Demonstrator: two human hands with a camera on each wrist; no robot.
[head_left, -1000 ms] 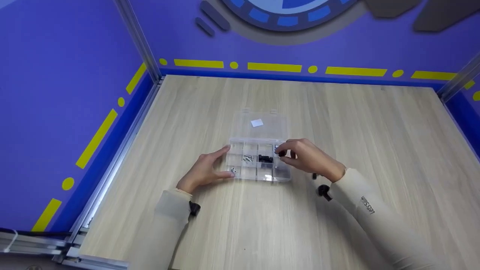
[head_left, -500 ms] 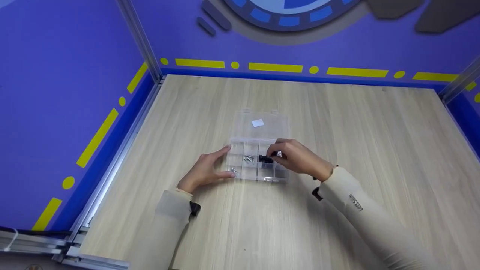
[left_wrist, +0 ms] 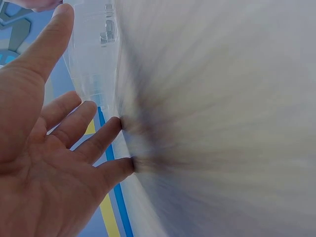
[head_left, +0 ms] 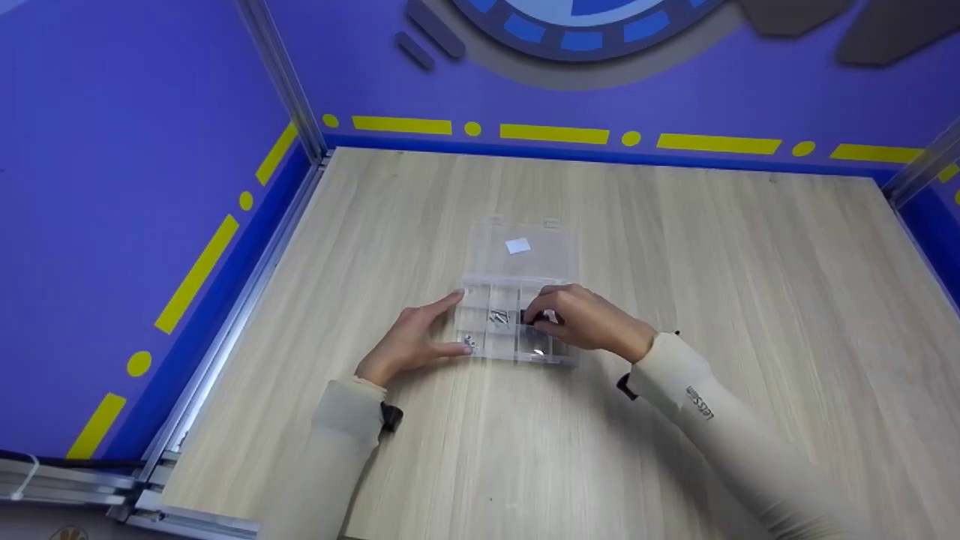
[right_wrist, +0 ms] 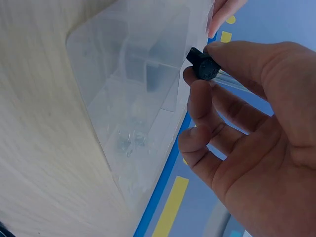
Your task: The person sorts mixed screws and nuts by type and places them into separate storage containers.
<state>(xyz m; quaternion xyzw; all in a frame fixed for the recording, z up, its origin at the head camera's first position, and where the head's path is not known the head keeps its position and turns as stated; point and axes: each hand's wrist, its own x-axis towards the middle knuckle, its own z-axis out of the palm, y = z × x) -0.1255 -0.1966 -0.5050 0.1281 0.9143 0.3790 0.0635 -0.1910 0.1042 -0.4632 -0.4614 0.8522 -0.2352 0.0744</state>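
Observation:
A clear plastic compartment box (head_left: 487, 357) lies on the table with its lid (head_left: 555, 255) folded back. My left hand (head_left: 409, 341) touches the box's left side, thumb and forefinger spread and fairly straight. Between thumb and forefinger, my right hand (right_wrist: 247, 108) pinches a small black part (right_wrist: 203, 65) with a round end and an angular tab. That hand is over the right-centre compartments in the head view, covering most of the black pieces (head_left: 527, 316) there. Silver screws (head_left: 499, 317) lie in a middle compartment. Several small metal nuts (head_left: 469, 343) sit in the front left one.
A white label (head_left: 517, 246) is stuck on the lid. The wooden table (head_left: 712, 285) extends on all sides of the box. Blue panels (head_left: 150, 150) with yellow marks stand at the left and back, joined by a metal post (head_left: 281, 82).
My right hand has moved left and slightly down, from the right column of the box to the compartment with the black pieces, carrying the small black part. My left hand has stayed in place.

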